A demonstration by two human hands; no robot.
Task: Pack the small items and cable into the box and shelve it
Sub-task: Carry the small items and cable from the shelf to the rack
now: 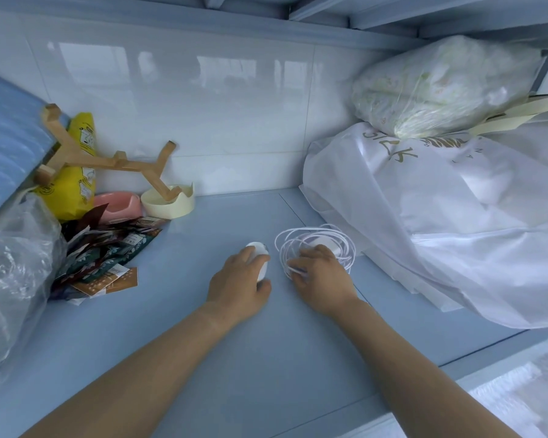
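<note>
From the head view, our left hand (241, 281) closes over a white gadget (260, 259) on the shelf (203, 343); our right hand (321, 276) grips the coiled cable (317, 245) just beside it. No box shows, so packing and shelving seem still ahead.

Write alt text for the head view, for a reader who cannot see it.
On a pale blue shelf, the person's left hand covers a small white oval item while the right hand rests on a coiled white cable. Snack packets lie to the left, white bags to the right.
</note>
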